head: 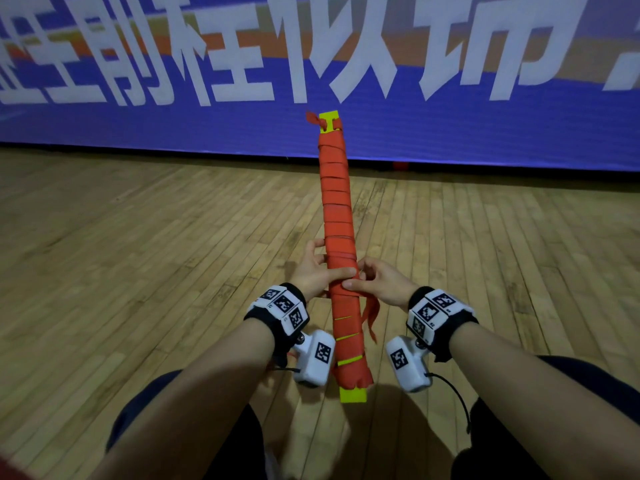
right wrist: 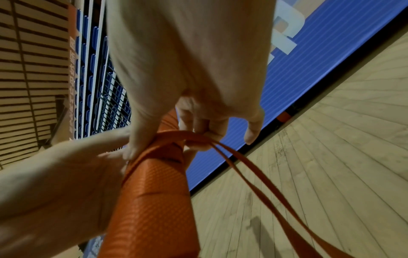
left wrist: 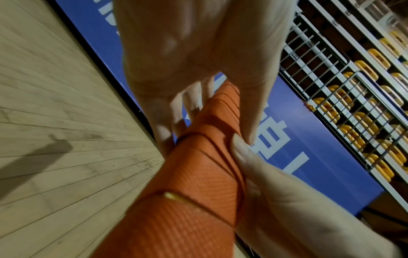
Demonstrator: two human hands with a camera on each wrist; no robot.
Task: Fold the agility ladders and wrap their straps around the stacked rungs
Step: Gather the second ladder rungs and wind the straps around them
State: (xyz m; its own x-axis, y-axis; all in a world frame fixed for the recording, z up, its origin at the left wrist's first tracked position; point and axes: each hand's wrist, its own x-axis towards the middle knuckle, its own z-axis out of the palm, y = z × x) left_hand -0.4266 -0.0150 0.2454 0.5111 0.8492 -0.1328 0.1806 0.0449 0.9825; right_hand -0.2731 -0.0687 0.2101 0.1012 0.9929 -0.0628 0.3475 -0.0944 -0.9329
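Note:
A long bundle of stacked yellow rungs [head: 353, 395] wrapped in orange strap [head: 336, 202] is held out in front of me, pointing away above the floor. My left hand [head: 320, 271] grips the bundle from the left, thumb across the top and fingers curled behind. My right hand [head: 372, 280] holds it from the right and pinches the strap [right wrist: 198, 139] against the wrap. Two loose strap tails [head: 369, 315] hang below the right hand. In the left wrist view the left fingers [left wrist: 192, 104] curl behind the wrapped bundle [left wrist: 198, 174]. A knotted strap end [head: 317, 120] shows at the far tip.
Wooden plank floor [head: 138, 254] lies below. A blue banner [head: 450, 126] with large white characters runs along the wall ahead. A metal railing with yellow seats [left wrist: 353, 104] stands behind the banner. My dark-clothed knees [head: 207, 427] are at the bottom.

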